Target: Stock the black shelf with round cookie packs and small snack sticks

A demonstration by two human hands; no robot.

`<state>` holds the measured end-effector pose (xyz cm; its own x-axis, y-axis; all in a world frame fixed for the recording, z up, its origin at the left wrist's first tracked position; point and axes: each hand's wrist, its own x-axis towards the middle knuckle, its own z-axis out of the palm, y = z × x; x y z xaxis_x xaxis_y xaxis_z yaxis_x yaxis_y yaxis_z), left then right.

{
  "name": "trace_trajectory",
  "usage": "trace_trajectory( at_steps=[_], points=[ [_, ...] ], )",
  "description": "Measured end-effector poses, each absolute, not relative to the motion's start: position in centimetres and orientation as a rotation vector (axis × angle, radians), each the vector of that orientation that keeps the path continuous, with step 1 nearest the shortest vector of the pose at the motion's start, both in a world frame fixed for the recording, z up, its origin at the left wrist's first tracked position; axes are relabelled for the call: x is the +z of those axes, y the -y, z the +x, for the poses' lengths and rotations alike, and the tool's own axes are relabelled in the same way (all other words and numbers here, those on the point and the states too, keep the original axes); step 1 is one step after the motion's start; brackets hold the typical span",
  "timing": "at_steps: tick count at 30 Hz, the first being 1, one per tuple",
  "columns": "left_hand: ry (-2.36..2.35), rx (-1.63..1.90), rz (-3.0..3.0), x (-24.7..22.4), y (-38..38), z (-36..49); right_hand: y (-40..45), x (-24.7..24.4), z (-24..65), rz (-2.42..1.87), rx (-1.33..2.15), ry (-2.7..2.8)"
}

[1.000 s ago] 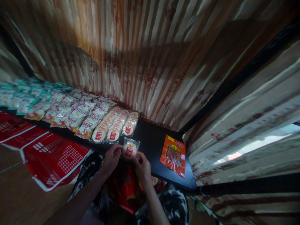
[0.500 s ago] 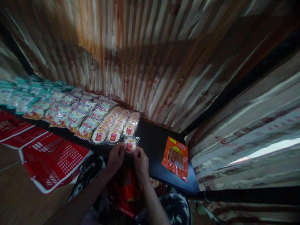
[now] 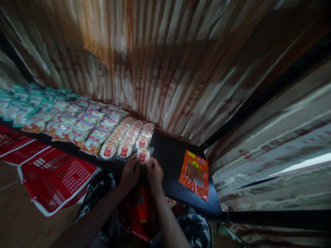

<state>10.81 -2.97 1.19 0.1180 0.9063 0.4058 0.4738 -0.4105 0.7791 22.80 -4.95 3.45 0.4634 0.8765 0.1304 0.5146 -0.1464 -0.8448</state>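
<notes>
Between my two hands is a small clear packet of round white rice crackers (image 3: 143,155) with a red label. My left hand (image 3: 130,171) pinches its left edge, and my right hand (image 3: 155,173) pinches the right edge. The packet is at the front end of the rightmost of three overlapping rows of matching cracker packets (image 3: 125,148) on a black shelf (image 3: 168,151). Whether it rests on the shelf or is just above it, I cannot tell.
Striped snack bags (image 3: 95,139) and green-edged bags (image 3: 24,115) line the shelf leftward. An orange packet (image 3: 194,174) lies to the right. Red baskets (image 3: 60,177) stand front left; another red basket (image 3: 134,231) is below my arms. Corrugated sheeting (image 3: 168,69) rises behind.
Both hands have brought the cracker packet slightly up and back, closer to the front of the right row. It now overlaps that row's front packet more. The view has shifted slightly.
</notes>
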Motion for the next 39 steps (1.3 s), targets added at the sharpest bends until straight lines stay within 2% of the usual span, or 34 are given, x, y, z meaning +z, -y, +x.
trace_trajectory(
  at_steps=[14,28,39],
  points=[
    [-1.356,1.172,2.096,-0.3,1.7,11.3,2.9,3.0,22.8,-1.837,0.504,1.202],
    [-1.399,1.125,2.182,-0.3,1.8,11.8,1.6,3.0,22.5,-1.949,0.348,1.254],
    [-1.409,1.112,2.193,-0.3,2.0,12.1,1.4,3.1,22.3,-2.024,0.373,1.223]
  ],
)
